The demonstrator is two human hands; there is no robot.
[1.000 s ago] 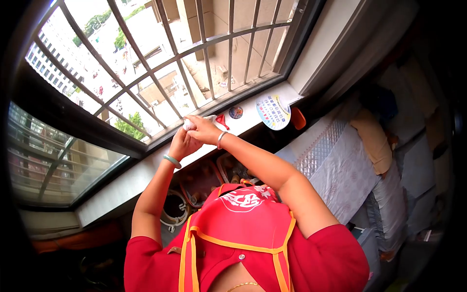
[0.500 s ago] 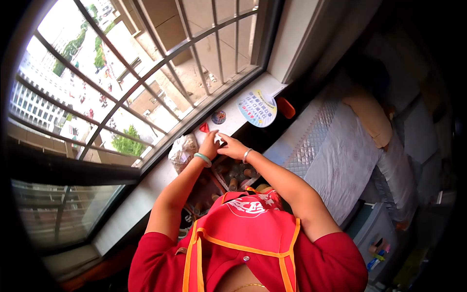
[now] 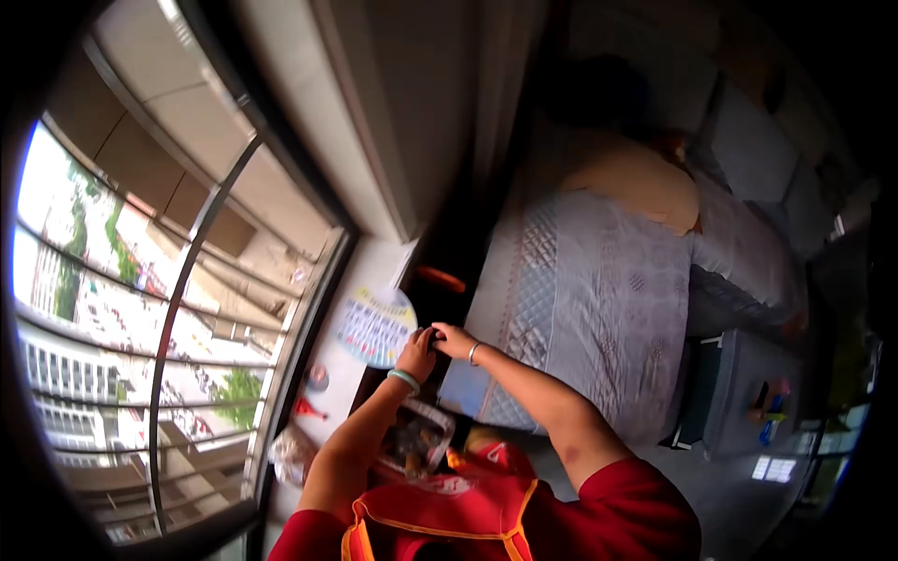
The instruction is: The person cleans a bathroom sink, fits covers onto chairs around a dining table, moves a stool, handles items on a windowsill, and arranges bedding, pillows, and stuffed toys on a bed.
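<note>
My left hand [image 3: 415, 356], with a pale green bangle [image 3: 405, 381] at the wrist, is closed with its fingertips near those of my right hand [image 3: 456, 342]. My right hand is curled too and wears a silver bracelet [image 3: 473, 352]. A small dark spot shows between the fingers, but what they hold, if anything, cannot be made out. Just left of my hands, a printed hand fan [image 3: 372, 327] lies on the windowsill [image 3: 339, 384]. Below my left forearm is a container [image 3: 440, 418] with clear plastic and brownish items inside.
Along the sill sit a round patterned disc [image 3: 318, 378], a small red object [image 3: 307, 409] and a whitish plastic bag [image 3: 292, 455]. A barred window [image 3: 192, 234] runs down the left. An orange-red object [image 3: 441, 279] lies above my hands. To the right is a bed [image 3: 599, 309] with grey covers.
My view has turned right, bringing more of the bed into sight. Both hands have moved along the sill, from beside the red object to beside the fan.
</note>
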